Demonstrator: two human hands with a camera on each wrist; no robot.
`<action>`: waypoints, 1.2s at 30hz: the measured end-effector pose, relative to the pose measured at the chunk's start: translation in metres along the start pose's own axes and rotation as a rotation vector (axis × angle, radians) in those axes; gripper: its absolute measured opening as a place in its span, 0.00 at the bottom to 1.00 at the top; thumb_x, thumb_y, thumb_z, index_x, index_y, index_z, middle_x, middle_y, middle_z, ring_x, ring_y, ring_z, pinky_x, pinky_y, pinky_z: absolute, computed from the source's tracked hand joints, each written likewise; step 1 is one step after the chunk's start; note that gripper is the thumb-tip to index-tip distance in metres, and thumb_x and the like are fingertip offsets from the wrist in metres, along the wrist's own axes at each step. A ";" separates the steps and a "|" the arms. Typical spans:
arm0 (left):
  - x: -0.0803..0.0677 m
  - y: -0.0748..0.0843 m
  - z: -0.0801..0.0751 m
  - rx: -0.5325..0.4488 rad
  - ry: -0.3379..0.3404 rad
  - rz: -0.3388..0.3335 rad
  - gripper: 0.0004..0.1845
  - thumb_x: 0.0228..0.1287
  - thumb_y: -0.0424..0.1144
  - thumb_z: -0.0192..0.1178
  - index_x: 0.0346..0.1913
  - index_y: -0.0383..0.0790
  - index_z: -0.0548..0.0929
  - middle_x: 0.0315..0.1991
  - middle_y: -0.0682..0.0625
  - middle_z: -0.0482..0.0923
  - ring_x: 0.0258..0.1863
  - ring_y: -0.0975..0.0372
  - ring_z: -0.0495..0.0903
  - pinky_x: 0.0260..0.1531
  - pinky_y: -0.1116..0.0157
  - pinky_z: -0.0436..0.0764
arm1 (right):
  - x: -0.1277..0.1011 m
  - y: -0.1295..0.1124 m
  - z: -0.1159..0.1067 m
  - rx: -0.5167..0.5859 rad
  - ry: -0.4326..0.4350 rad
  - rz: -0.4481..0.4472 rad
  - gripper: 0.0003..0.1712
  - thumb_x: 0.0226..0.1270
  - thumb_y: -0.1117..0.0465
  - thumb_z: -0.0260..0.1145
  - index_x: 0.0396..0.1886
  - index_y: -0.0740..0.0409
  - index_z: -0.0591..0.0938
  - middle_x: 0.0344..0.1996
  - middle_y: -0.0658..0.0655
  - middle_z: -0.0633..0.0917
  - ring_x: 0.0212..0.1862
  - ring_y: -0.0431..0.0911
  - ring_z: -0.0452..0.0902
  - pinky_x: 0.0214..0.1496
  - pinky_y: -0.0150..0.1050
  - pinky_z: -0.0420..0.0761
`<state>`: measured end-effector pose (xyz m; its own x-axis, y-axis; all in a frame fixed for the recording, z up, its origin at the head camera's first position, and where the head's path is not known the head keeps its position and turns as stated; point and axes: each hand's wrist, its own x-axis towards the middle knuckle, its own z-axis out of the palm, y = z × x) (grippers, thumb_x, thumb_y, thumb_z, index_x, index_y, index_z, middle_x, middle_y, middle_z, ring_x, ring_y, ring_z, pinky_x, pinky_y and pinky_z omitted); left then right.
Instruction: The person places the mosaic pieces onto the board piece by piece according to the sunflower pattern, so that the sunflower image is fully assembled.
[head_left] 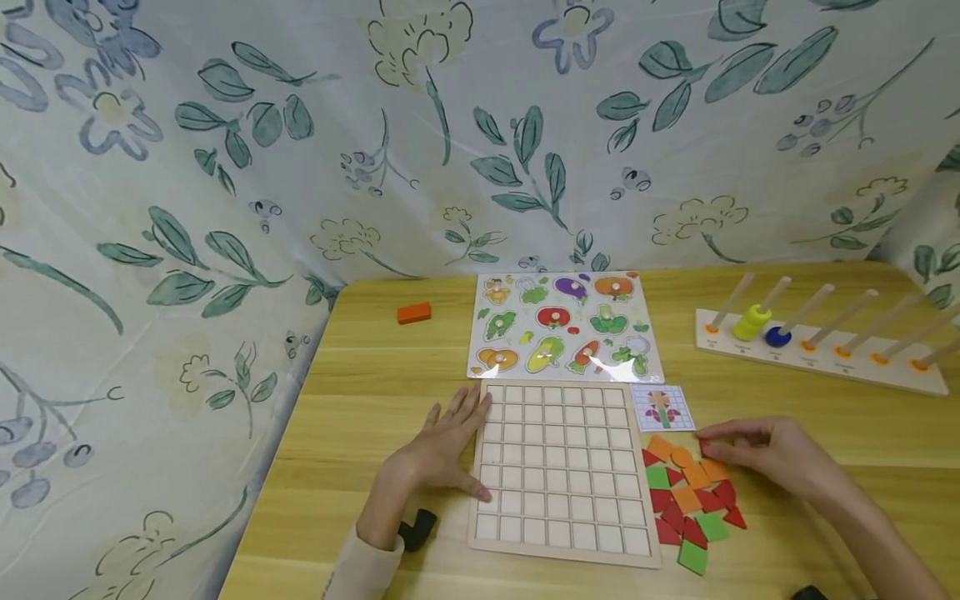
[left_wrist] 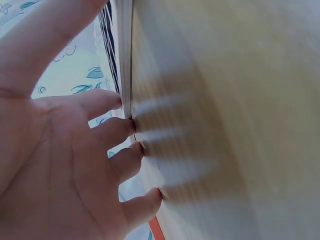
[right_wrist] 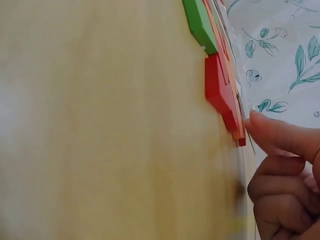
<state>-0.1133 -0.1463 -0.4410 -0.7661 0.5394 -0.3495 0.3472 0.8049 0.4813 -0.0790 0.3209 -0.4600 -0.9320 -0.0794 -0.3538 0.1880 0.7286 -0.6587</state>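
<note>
My left hand (head_left: 442,450) lies spread along the left side of a wooden grid board (head_left: 531,557), fingertips at its frame and thumb over the lower left edge. In the left wrist view the fingers (left_wrist: 120,165) reach down to the wood with nothing in the grasp. To the right of the board, my right hand (head_left: 776,458) pinches a small red piece (head_left: 704,447) between thumb and forefinger, at the top of a loose pile of flat shapes. Its other fingers (right_wrist: 282,195) are curled. Just above the pile lies a pattern card (head_left: 684,417) picturing a flower on a grid.
A vegetable knob puzzle (head_left: 477,333) lies behind the board. At the back right stands a peg rack (head_left: 885,375) with yellow and blue rings. An orange block (head_left: 414,313) sits at the back left. Green pieces (head_left: 693,557) mark the pile's near edge.
</note>
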 end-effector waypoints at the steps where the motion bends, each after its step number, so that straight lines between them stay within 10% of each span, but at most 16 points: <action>1: 0.000 0.000 0.000 -0.001 -0.001 -0.001 0.73 0.45 0.57 0.82 0.85 0.44 0.41 0.86 0.46 0.27 0.86 0.48 0.30 0.82 0.37 0.38 | 0.000 0.000 0.001 0.019 -0.005 0.006 0.26 0.70 0.45 0.71 0.60 0.55 0.87 0.30 0.52 0.81 0.32 0.38 0.67 0.32 0.32 0.63; 36: 0.000 -0.001 -0.001 0.001 -0.002 0.003 0.72 0.45 0.57 0.81 0.85 0.44 0.41 0.86 0.47 0.27 0.86 0.48 0.31 0.82 0.38 0.38 | 0.009 0.016 -0.018 0.164 -0.153 0.090 0.35 0.68 0.48 0.73 0.69 0.60 0.79 0.18 0.45 0.58 0.24 0.39 0.56 0.29 0.38 0.56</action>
<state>-0.1135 -0.1472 -0.4407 -0.7639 0.5424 -0.3497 0.3502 0.8035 0.4814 -0.0898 0.3439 -0.4613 -0.8537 -0.1303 -0.5042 0.3276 0.6180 -0.7146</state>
